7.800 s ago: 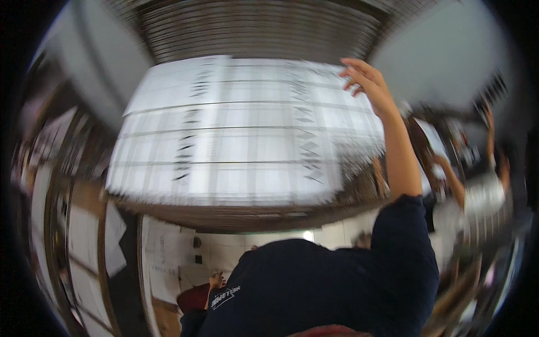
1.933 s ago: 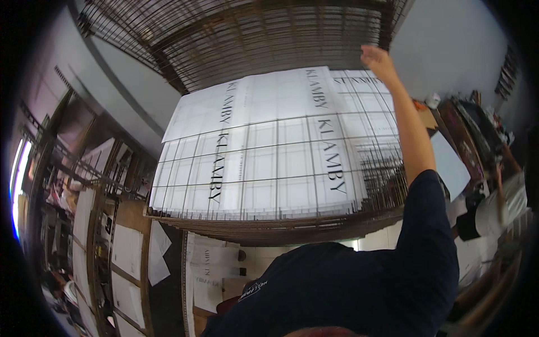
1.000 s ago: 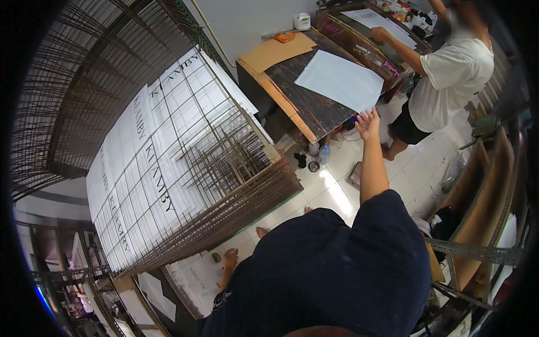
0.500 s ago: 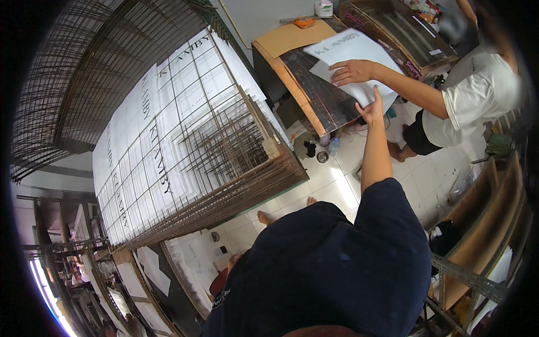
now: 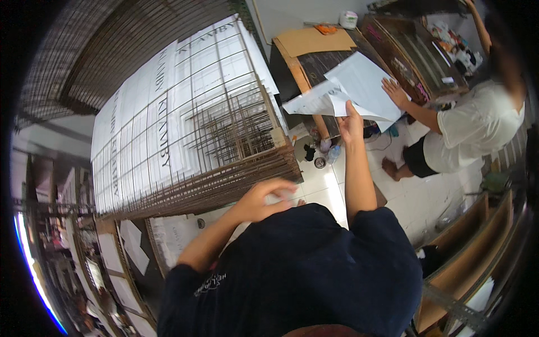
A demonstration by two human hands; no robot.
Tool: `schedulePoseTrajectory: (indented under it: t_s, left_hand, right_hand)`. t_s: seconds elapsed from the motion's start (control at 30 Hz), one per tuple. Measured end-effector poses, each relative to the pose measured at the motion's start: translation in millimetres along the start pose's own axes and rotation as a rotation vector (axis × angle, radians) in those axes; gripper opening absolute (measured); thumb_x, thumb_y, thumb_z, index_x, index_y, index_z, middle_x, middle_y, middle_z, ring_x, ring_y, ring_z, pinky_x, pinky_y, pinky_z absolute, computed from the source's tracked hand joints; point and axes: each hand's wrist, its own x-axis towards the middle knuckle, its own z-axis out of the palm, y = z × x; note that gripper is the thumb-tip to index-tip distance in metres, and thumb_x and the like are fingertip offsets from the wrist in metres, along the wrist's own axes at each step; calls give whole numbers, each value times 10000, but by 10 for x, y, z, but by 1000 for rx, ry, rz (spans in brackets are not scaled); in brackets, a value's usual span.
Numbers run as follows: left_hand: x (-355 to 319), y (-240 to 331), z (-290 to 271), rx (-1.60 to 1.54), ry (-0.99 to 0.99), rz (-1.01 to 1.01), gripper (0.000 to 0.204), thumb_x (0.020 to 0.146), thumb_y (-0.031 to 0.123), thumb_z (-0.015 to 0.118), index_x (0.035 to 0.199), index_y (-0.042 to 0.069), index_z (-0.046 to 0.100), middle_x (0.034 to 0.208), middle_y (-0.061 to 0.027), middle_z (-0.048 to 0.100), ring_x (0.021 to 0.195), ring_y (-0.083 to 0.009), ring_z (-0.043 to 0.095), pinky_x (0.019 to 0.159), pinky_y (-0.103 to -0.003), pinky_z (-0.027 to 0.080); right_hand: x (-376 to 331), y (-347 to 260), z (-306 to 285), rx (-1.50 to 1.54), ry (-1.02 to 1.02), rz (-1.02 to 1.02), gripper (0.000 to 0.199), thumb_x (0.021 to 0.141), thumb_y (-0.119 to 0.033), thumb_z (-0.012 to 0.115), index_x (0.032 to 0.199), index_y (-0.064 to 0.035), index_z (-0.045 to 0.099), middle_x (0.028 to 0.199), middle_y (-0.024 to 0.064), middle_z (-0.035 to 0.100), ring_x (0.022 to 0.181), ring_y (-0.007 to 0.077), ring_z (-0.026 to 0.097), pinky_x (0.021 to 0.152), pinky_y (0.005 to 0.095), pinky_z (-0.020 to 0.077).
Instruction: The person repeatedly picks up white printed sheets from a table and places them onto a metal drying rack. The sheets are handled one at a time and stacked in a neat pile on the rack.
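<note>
My right hand (image 5: pixel 351 126) pinches the near edge of a thin white printed sheet (image 5: pixel 312 101), thumb on top. The sheet is lifted and curled, its left end hanging past the table edge. Beneath it, another white sheet (image 5: pixel 365 78) lies on the dark table (image 5: pixel 314 63). A co-worker's hand (image 5: pixel 396 93) is spread at that sheet's right side. My left hand (image 5: pixel 263 201) is in front of my body, near the corner of the wire rack, slightly blurred. Its fingers stretch to the right and hold nothing.
On the left stands a stack of wire drying racks (image 5: pixel 236 174) bearing large white printed sheets (image 5: pixel 168 106); another wire rack (image 5: pixel 112 50) is raised above. Brown cardboard (image 5: pixel 314 41) lies on the table. Jars (image 5: pixel 320 162) stand on the floor. Wooden boards (image 5: pixel 466 264) lean at lower right.
My right hand has drawn a sheet's edge up and left off the table. My left hand has come into view. The co-worker's hand has shifted right, away from mine.
</note>
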Motion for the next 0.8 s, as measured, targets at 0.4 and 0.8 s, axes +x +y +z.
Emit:
schedulePoseTrajectory:
  t_s: [0.4,0.8]
  left_hand:
    - [1512,1207,269,-732,356,120,420,827,362,595,1106,53,533,1056,-63,557,955,-144,503,786,-296,397]
    - [1235,2206,3,-686,443,673,105,727,116,603,739,20,562,693,-52,581,626,-111,542,580,-266,424]
  right_hand:
    - [-1427,-775,1481,-135,9,-621,214,850,-176,605,908,27,569,897,82,583,793,144,548,675,297,435]
    - [-1479,106,786,-774,-332,-725,539,912,-370,416,1274,27,374,1228,164,469,1091,271,498,916,375,404]
